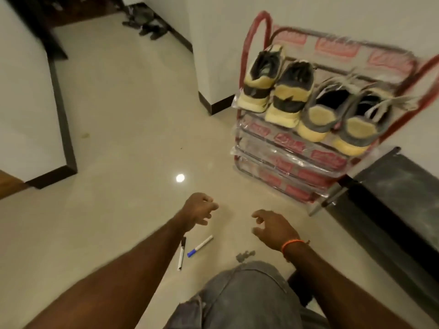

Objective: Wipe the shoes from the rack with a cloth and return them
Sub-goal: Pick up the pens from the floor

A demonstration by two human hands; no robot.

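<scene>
Hovering over the floor, left hand [198, 210] and right hand [273, 227] hang loosely curled, holding nothing. Two markers [190, 251] lie underfoot, a slip risk. Beyond, four shoes [306, 98] sit atop the rack [292, 160]; no cloth shows.

Before you, a glossy pale tiled floor [107, 138] carries a red-framed shoe rack [294, 160] against the wall, four sneakers [306, 100] heels-out on its top shelf. Two markers, one black-capped [182, 254], one blue-capped [200, 246], lie near your knee, a small grey scrap [245, 255] beside them.
</scene>
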